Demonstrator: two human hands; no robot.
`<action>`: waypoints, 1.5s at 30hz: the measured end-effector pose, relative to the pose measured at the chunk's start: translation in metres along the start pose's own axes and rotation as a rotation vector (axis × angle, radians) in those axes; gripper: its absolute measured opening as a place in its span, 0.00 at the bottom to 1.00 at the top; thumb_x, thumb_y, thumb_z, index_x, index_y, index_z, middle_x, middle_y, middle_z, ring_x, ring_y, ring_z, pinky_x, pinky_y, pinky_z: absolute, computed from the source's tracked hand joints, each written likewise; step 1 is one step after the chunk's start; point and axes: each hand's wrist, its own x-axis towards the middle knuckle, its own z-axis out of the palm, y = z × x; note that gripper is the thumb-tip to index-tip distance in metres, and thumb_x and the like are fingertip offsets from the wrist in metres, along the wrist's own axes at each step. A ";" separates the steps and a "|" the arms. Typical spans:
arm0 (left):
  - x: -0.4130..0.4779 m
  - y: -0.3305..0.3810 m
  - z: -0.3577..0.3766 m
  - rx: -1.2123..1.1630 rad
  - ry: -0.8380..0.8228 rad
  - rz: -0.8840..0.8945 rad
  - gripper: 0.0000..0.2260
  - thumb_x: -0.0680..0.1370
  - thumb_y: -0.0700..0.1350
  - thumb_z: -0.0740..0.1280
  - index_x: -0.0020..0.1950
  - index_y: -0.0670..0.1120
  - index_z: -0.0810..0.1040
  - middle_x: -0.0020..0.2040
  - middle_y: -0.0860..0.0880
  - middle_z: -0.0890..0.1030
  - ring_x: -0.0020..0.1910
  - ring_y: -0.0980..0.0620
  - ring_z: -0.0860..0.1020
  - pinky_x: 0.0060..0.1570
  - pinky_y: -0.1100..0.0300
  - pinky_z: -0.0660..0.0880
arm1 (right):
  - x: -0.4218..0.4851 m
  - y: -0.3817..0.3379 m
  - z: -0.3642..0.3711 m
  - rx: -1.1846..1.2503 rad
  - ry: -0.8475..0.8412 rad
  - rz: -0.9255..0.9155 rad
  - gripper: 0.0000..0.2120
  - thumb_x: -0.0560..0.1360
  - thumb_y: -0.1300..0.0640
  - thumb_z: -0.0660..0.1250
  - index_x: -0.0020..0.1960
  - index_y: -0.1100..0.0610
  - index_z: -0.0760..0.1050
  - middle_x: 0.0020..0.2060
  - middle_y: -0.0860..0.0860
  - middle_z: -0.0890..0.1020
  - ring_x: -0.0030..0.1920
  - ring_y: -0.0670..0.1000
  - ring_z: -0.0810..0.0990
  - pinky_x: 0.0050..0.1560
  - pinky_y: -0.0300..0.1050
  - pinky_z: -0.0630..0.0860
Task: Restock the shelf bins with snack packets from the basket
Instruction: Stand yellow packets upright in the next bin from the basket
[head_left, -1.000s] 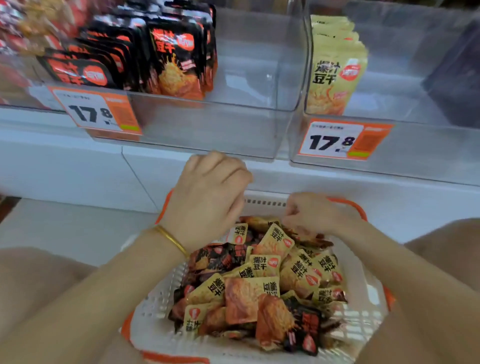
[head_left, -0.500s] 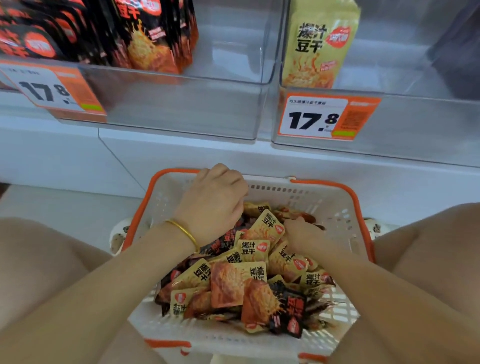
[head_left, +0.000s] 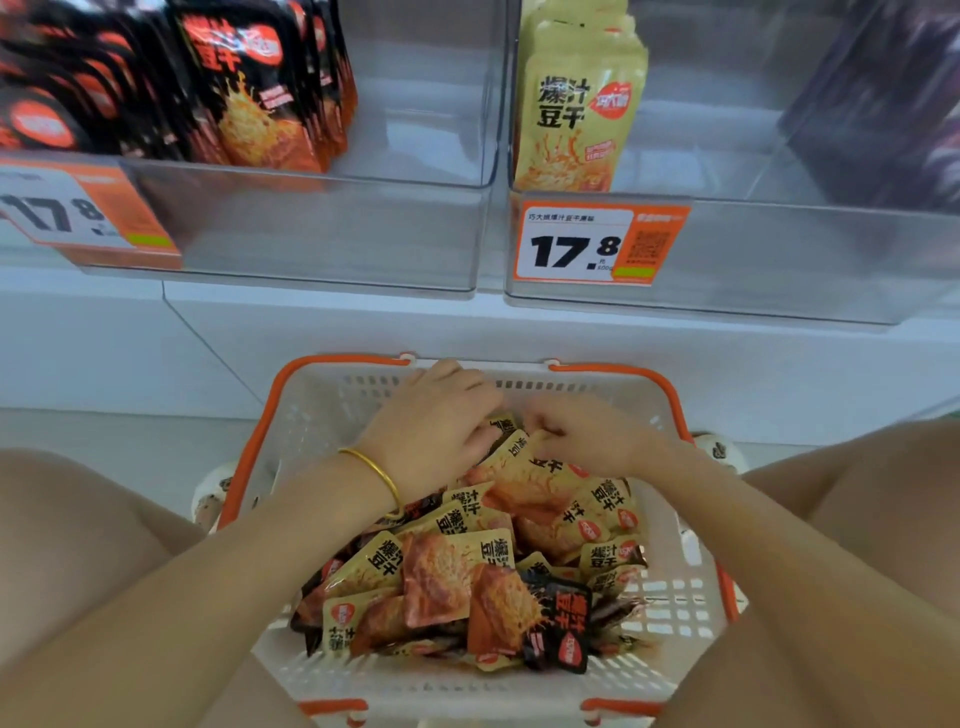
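My left hand (head_left: 431, 431) and right hand (head_left: 582, 436) lie curled on the snack packets (head_left: 467, 571) in the basket (head_left: 322, 415), grip unclear, and I fear yellow and black ones get mixed in the wrong shelf bins (head_left: 332, 228).

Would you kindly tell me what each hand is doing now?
Left hand: curled over the packets; grip unclear.
Right hand: pinching a yellow packet.

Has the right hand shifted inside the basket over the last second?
Yes. The right hand has moved left along the basket's far wall, closing toward the left hand over the yellow packets.
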 end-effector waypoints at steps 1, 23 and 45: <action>0.000 0.003 -0.001 -0.071 -0.034 -0.014 0.13 0.78 0.53 0.61 0.59 0.50 0.75 0.55 0.53 0.77 0.56 0.52 0.71 0.57 0.54 0.69 | -0.008 -0.008 -0.011 0.082 0.034 -0.036 0.08 0.76 0.63 0.65 0.41 0.56 0.68 0.30 0.47 0.67 0.30 0.42 0.65 0.32 0.36 0.61; 0.072 0.027 -0.145 0.094 0.492 -0.180 0.24 0.76 0.52 0.66 0.69 0.44 0.68 0.75 0.44 0.60 0.73 0.44 0.58 0.68 0.50 0.57 | -0.027 -0.050 -0.223 0.546 0.589 0.123 0.12 0.68 0.66 0.75 0.48 0.59 0.76 0.41 0.52 0.81 0.42 0.52 0.81 0.36 0.43 0.82; 0.054 0.029 -0.121 0.031 0.683 -0.065 0.23 0.74 0.55 0.58 0.65 0.45 0.72 0.73 0.46 0.65 0.66 0.46 0.63 0.59 0.46 0.66 | 0.012 -0.051 -0.195 0.442 0.583 0.341 0.18 0.69 0.55 0.75 0.41 0.56 0.65 0.42 0.54 0.78 0.46 0.55 0.81 0.49 0.50 0.80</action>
